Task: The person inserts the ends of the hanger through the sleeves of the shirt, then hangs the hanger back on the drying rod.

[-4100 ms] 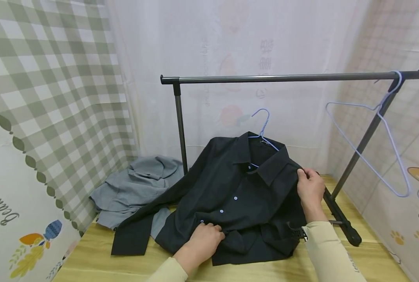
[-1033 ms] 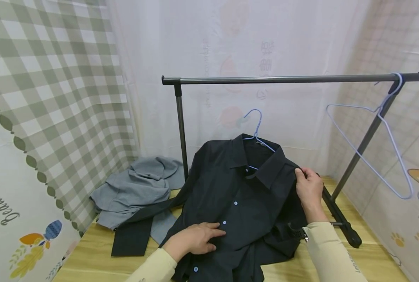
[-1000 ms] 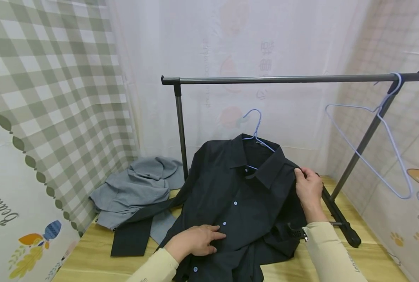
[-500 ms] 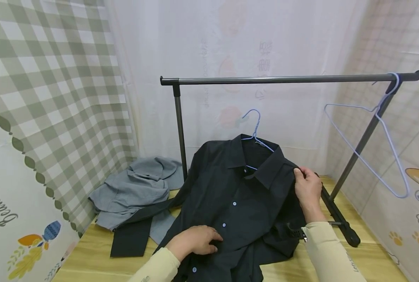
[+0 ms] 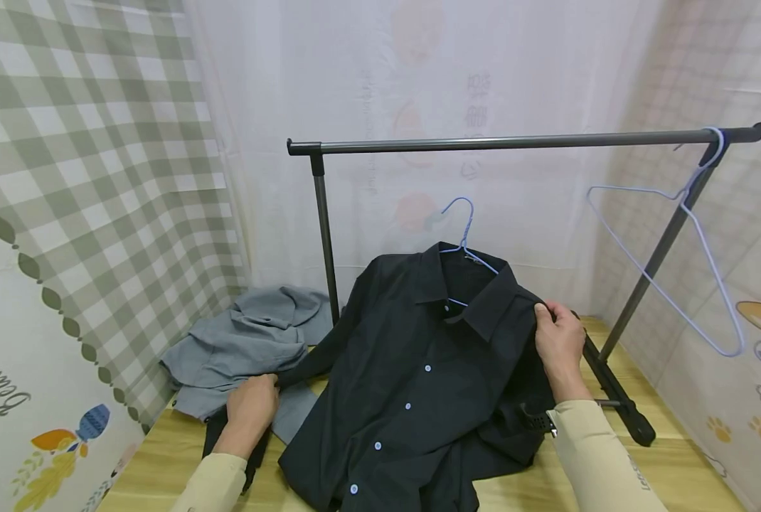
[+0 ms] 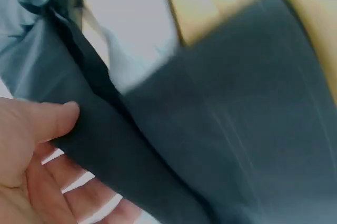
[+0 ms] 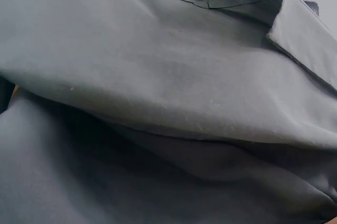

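Observation:
A black button-up shirt (image 5: 393, 370) stands propped on a blue wire hanger (image 5: 466, 226), whose hook sticks up from the collar. At the shirt's shoulder on the right side, my right hand (image 5: 560, 345) pinches the cloth between thumb and fingers. My left hand (image 5: 252, 409) holds the other sleeve near its cuff, lifted off the table. In the left wrist view the thumb lies over the dark sleeve (image 6: 237, 108) and the fingers pass beneath it. Grey-looking shirt cloth (image 7: 158, 61) fills the right wrist view, where the hand is almost wholly hidden.
Behind the shirt stands a dark metal rack with a horizontal bar (image 5: 508, 142). A second blue hanger (image 5: 668, 284) hangs bare at its right end. A crumpled grey garment (image 5: 246, 341) lies at the left on the wooden table (image 5: 163, 476).
My left hand has left the shirt front, moved left and taken hold of the sleeve, raising it. Earlier, it drew the shirt's front down and flatter. My right hand keeps its pinch at the shoulder.

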A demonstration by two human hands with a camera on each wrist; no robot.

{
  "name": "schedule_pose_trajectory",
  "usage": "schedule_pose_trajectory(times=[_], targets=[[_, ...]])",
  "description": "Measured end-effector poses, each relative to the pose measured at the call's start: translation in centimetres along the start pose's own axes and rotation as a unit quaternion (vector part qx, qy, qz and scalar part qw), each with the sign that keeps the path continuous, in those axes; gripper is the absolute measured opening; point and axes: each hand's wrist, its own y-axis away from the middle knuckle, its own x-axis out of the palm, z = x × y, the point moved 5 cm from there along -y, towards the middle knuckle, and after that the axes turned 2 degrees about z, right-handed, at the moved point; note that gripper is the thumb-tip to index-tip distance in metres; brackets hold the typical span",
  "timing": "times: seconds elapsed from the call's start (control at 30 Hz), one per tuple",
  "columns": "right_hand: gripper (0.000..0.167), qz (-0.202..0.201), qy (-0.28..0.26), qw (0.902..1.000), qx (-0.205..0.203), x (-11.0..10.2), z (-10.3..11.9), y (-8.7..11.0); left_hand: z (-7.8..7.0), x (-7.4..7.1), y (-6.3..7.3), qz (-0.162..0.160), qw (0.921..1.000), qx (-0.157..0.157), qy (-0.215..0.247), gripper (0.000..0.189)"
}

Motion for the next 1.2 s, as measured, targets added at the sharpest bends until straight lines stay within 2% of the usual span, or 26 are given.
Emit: schedule_pose_trajectory(times=[0.07, 0.13, 0.23, 0.3, 0.37, 0.43, 0.5, 0.53, 0.57, 0.6, 0.67, 0.73, 0.77, 0.8, 0.83, 0.9, 0.97, 1.0, 1.07, 1.2], targets=[[0.037, -0.003, 0.001, 1.0, 0.001, 0.1, 0.1, 0.0, -0.7, 0.2, 0.0, 0.001, 0.9991, 0.014, 0.041, 0.017], [0.038, -0.006, 0.0, 1.0, 0.002, 0.1, 0.2, 0.0, -2.2, 0.4, 0.0, -0.004, 0.9963, 0.039, 0.077, 0.017], [0.039, -0.014, -0.002, 0.9999, 0.005, 0.1, 0.3, -0.1, -5.3, 1.0, 0.1, -0.018, 0.9881, 0.1, 0.115, 0.015], [0.039, -0.022, -0.007, 0.9997, 0.005, 0.0, 0.3, -0.2, -7.4, 1.4, 0.2, -0.006, 0.979, 0.147, 0.141, 0.014], [0.039, -0.03, -0.012, 0.9995, 0.004, -0.2, 0.3, -0.2, -9.4, 2.0, 0.4, 0.03, 0.9647, 0.203, 0.165, 0.018], [0.038, -0.037, -0.017, 0.9992, 0.001, -0.2, 0.4, -0.3, -10.9, 2.6, 0.7, 0.094, 0.9431, 0.251, 0.197, 0.024], [0.038, -0.044, -0.016, 0.9989, -0.002, -0.3, 0.4, -0.3, -11.7, 3.0, 1.0, 0.149, 0.9243, 0.276, 0.217, 0.03], [0.038, -0.048, -0.016, 0.9987, -0.003, -0.4, 0.4, -0.3, -11.7, 3.1, 1.1, 0.164, 0.9188, 0.28, 0.224, 0.031], [0.038, -0.051, -0.014, 0.9986, -0.003, -0.5, 0.3, -0.3, -11.7, 3.2, 1.2, 0.168, 0.9178, 0.277, 0.23, 0.03], [0.038, -0.053, -0.013, 0.9985, -0.003, -0.5, 0.3, -0.3, -11.4, 3.1, 1.3, 0.16, 0.9212, 0.269, 0.231, 0.029], [0.038, -0.059, -0.009, 0.9982, -0.002, -0.7, 0.3, -0.3, -10.6, 2.7, 1.4, 0.124, 0.9389, 0.235, 0.219, 0.031], [0.038, -0.063, -0.009, 0.998, -0.003, -0.7, 0.2, -0.3, -9.7, 2.4, 1.7, 0.106, 0.9561, 0.185, 0.201, 0.047], [0.037, -0.064, -0.008, 0.9979, -0.004, -0.7, 0.2, -0.3, -9.3, 2.4, 2.0, 0.119, 0.9612, 0.156, 0.193, 0.06], [0.037, -0.066, -0.009, 0.9978, -0.005, -0.7, 0.2, -0.3, -9.0, 2.5, 2.5, 0.145, 0.9641, 0.131, 0.18, 0.076], [0.036, -0.067, -0.01, 0.9977, -0.006, -0.7, 0.2, -0.2, -8.8, 2.8, 3.0, 0.182, 0.9629, 0.109, 0.166, 0.091], [0.036, -0.068, -0.01, 0.9976, -0.007, -0.6, 0.2, -0.3, -8.9, 3.9, 4.1, 0.269, 0.9505, 0.094, 0.123, 0.113], [0.036, -0.069, -0.013, 0.9975, -0.005, -0.5, 0.2, -0.2, -9.5, 4.7, 5.4, 0.335, 0.9336, 0.097, 0.081, 0.12], [0.036, -0.068, -0.014, 0.9976, -0.005, -0.5, 0.2, -0.2, -9.9, 5.2, 5.9, 0.35, 0.9289, 0.106, 0.058, 0.121], [0.037, -0.066, -0.015, 0.9977, -0.004, -0.4, 0.2, -0.2, -10.8, 6.0, 6.6, 0.354, 0.9275, 0.121, 0.007, 0.12], [0.037, -0.063, -0.014, 0.9979, -0.003, -0.4, 0.4, -0.1, -12.3, 7.1, 7.3, 0.308, 0.9429, 0.118, -0.049, 0.12]])
